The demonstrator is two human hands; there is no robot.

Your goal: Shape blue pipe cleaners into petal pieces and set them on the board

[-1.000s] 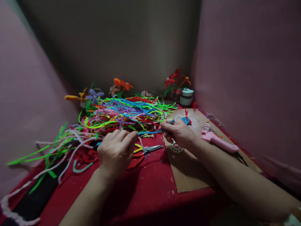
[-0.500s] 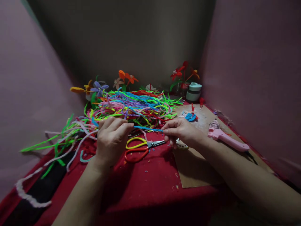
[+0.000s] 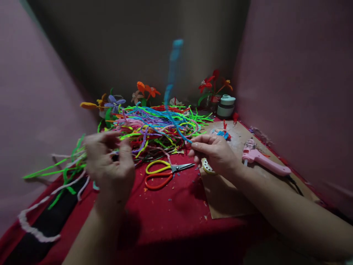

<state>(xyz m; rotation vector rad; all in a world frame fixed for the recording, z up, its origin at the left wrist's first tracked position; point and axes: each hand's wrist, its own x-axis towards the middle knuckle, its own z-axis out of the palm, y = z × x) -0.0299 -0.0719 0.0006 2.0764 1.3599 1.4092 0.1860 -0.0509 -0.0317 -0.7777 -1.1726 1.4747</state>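
My right hand (image 3: pixel 216 152) pinches one end of a blue pipe cleaner (image 3: pixel 176 127) between thumb and fingers. The rest of it rises up and away, and its far end is blurred against the dark wall. My left hand (image 3: pixel 110 156) is raised at the left, fingers loosely curled and apart from the thumb, with nothing visible in it. Between the hands lie scissors (image 3: pixel 172 168) with one yellow and one red handle, blades pointing right. Behind them spreads a heap of many-coloured pipe cleaners (image 3: pixel 154 125).
At right, a pink glue gun (image 3: pixel 264 162) rests on a brown board (image 3: pixel 228 198), near a blue piece (image 3: pixel 222 135). Pipe-cleaner flowers (image 3: pixel 150 91) and a teal-lidded container (image 3: pixel 226 106) stand along the back. Red cloth (image 3: pixel 171 221) covers the table, with small scraps on it.
My left hand has let go of the blue pipe cleaner and moved left. The freed end has sprung upward, while my right hand keeps hold of the other end.
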